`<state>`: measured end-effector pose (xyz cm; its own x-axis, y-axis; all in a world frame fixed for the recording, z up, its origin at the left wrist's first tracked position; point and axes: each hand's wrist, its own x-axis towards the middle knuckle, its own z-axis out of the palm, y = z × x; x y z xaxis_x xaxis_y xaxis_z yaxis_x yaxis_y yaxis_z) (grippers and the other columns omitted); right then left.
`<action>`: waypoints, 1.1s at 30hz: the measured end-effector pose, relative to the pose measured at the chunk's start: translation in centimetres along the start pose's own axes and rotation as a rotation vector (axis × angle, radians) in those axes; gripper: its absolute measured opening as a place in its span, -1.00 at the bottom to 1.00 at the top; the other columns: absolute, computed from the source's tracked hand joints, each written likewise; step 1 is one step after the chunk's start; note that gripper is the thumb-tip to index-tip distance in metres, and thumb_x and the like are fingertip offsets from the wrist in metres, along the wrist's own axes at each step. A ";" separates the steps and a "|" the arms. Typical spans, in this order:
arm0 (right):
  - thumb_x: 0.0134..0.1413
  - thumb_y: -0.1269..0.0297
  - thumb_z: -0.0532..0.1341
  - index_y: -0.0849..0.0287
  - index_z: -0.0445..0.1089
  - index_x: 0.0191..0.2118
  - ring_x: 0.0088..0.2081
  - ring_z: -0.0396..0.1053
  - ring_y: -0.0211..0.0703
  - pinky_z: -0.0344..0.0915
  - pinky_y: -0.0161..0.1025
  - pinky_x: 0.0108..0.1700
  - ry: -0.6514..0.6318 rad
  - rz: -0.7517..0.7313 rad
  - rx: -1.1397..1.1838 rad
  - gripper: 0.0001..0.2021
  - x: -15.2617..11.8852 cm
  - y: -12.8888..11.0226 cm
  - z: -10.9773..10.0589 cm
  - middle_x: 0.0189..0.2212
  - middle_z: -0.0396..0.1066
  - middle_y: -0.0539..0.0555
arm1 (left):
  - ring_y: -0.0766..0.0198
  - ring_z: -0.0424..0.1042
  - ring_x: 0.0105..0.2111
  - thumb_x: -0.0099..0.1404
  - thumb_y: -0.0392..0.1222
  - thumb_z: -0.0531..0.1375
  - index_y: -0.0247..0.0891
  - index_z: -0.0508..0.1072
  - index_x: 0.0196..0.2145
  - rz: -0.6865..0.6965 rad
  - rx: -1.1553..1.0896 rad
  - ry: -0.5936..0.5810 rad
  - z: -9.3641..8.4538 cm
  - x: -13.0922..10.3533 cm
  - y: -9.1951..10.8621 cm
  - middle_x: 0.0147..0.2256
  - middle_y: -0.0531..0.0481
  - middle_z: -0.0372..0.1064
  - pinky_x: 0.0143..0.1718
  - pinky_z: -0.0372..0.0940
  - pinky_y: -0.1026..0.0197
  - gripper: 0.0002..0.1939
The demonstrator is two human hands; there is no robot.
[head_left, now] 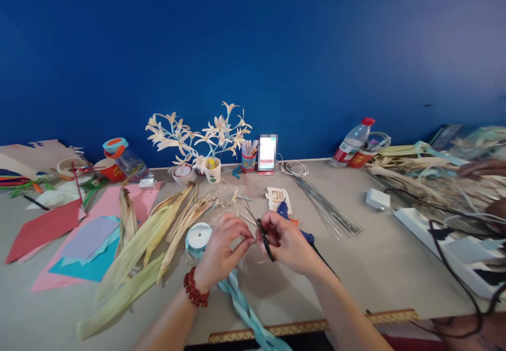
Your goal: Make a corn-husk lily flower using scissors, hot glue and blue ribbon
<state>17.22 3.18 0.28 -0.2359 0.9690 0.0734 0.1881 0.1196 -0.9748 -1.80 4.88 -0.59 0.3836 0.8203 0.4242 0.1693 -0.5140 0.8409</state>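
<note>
My left hand (225,248), with a red bead bracelet (195,288) at the wrist, pinches thumb and forefinger together. What lies between those fingertips is too small to make out. Close beside it, my right hand (291,243) is closed on small black-handled scissors (269,251), their blades pointing up and away. Behind my left hand sits a ribbon roll (198,236), and light blue ribbon (247,314) trails below it over the table edge. A blue glue gun (283,208) lies just past my right hand, partly hidden. Pale husk strips (126,259) spread to the left.
Pale flowers on stems (221,129) stand in cups at the back, near a lit phone (268,153). Metal wires (328,206) lie right of centre. A power strip (411,224) with cables, a bottle (351,143) and another person's hand (482,168) are at right; coloured paper (43,230) at left.
</note>
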 end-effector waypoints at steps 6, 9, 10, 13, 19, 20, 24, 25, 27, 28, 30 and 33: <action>-0.15 0.49 0.22 0.12 0.13 -0.38 -0.57 -0.04 -0.39 -0.08 -0.39 -0.54 -0.067 -0.018 0.003 -0.75 0.7 0.1 0.1 -0.47 0.31 -0.10 | 0.20 0.36 -0.25 0.25 -0.23 0.21 -0.23 0.44 -0.26 -0.066 0.011 -0.043 0.0 -0.1 -0.3 -0.31 -0.04 0.40 -0.17 0.22 0.18 -0.91; -0.12 0.48 0.22 0.12 0.12 -0.37 -0.55 -0.03 -0.39 -0.07 -0.39 -0.53 -0.143 0.001 0.055 -0.75 0.7 0.0 -0.1 -0.43 0.34 -0.09 | 0.25 0.37 -0.30 0.26 -0.21 0.20 -0.26 0.41 -0.39 -0.140 -0.010 -0.119 -0.3 -0.1 -0.3 -0.37 0.00 0.38 -0.22 0.21 0.23 -0.91; -0.11 0.48 0.23 0.12 0.12 -0.37 -0.55 -0.03 -0.39 -0.07 -0.39 -0.53 -0.150 0.005 0.060 -0.75 0.7 0.0 -0.2 -0.43 0.34 -0.08 | 0.26 0.36 -0.31 0.26 -0.21 0.20 -0.27 0.41 -0.41 -0.158 -0.023 -0.153 -0.3 -0.1 -0.2 -0.38 0.00 0.38 -0.22 0.20 0.24 -0.89; -0.09 0.44 0.26 0.12 0.14 -0.37 -0.55 -0.02 -0.38 -0.05 -0.38 -0.52 -0.125 0.007 0.075 -0.76 0.8 0.1 -0.4 -0.43 0.36 -0.08 | 0.28 0.34 -0.34 0.24 -0.23 0.21 -0.28 0.40 -0.41 -0.219 -0.103 -0.196 -0.2 -0.1 -0.4 -0.40 0.02 0.38 -0.24 0.18 0.26 -0.90; -0.04 0.14 0.35 0.12 0.17 -0.36 -0.43 0.16 -0.29 0.09 -0.35 -0.40 0.142 0.030 0.286 -0.68 -0.7 2.2 1.3 -0.43 0.26 -0.06 | 0.29 0.29 -0.28 0.26 -0.22 0.20 -0.26 0.37 -0.37 -0.292 -0.475 0.038 0.9 -0.6 -1.4 -0.30 0.00 0.32 -0.24 0.17 0.28 -0.92; -0.01 0.07 0.32 0.12 0.17 -0.37 -0.45 0.14 -0.30 0.07 -0.35 -0.42 0.130 0.058 0.308 -0.67 -1.2 2.7 1.9 -0.46 0.22 -0.07 | 0.29 0.29 -0.24 0.25 -0.23 0.21 -0.26 0.37 -0.38 -0.281 -0.507 0.085 1.0 -0.6 -1.5 -0.26 -0.01 0.32 -0.22 0.17 0.28 -0.92; -0.03 -0.15 0.27 0.13 0.15 -0.40 -0.53 0.05 -0.32 0.00 -0.34 -0.49 -0.018 0.155 0.347 -0.55 -3.1 4.1 3.9 -0.55 0.14 -0.11 | 0.28 0.30 -0.16 0.23 -0.26 0.23 -0.26 0.39 -0.42 -0.311 -0.587 0.187 1.6 -0.8 -1.7 -0.17 -0.02 0.32 -0.15 0.17 0.28 -0.91; -0.06 -0.19 0.27 0.12 0.14 -0.40 -0.54 0.05 -0.33 0.00 -0.34 -0.50 -0.036 0.172 0.355 -0.52 -3.3 4.2 4.2 -0.56 0.13 -0.11 | 0.28 0.31 -0.17 0.23 -0.26 0.23 -0.26 0.40 -0.42 -0.331 -0.612 0.199 1.7 -0.8 -1.7 -0.16 -0.02 0.32 -0.14 0.17 0.28 -0.91; -0.10 -0.25 0.27 0.12 0.13 -0.41 -0.53 0.06 -0.32 0.00 -0.33 -0.50 -0.032 0.187 0.362 -0.48 -3.4 4.3 4.6 -0.56 0.13 -0.11 | 0.30 0.32 -0.21 0.21 -0.25 0.25 -0.26 0.40 -0.42 -0.365 -0.663 0.216 1.8 -0.9 -1.8 -0.19 -0.01 0.33 -0.16 0.17 0.27 -0.91; -0.12 -0.26 0.27 0.12 0.13 -0.42 -0.52 0.08 -0.31 0.01 -0.33 -0.49 -0.023 0.187 0.353 -0.47 -3.4 4.2 4.7 -0.56 0.13 -0.11 | 0.30 0.33 -0.22 0.21 -0.25 0.25 -0.26 0.41 -0.42 -0.375 -0.682 0.219 1.9 -0.9 -1.8 -0.20 0.00 0.33 -0.17 0.18 0.27 -0.91; -0.14 -0.26 0.28 0.13 0.14 -0.43 -0.50 0.11 -0.30 0.03 -0.33 -0.47 -0.005 0.182 0.333 -0.46 -3.1 4.0 4.8 -0.55 0.13 -0.11 | 0.30 0.33 -0.25 0.20 -0.25 0.26 -0.26 0.41 -0.42 -0.382 -0.704 0.224 2.0 -0.9 -1.8 -0.24 0.00 0.34 -0.19 0.18 0.27 -0.91; -0.14 -0.25 0.28 0.13 0.14 -0.43 -0.51 0.11 -0.30 0.03 -0.33 -0.46 0.015 0.192 0.322 -0.46 -2.9 3.9 4.8 -0.56 0.12 -0.11 | 0.33 0.32 -0.29 0.21 -0.24 0.25 -0.26 0.40 -0.43 -0.380 -0.725 0.232 2.1 -0.8 -1.6 -0.29 0.01 0.34 -0.22 0.18 0.29 -0.90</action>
<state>14.05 -0.21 -4.73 -0.2111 0.9705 -0.1163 -0.0827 -0.1363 -0.9872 -0.51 4.57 -2.99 0.2088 0.9761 0.0611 -0.4046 0.0293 0.9140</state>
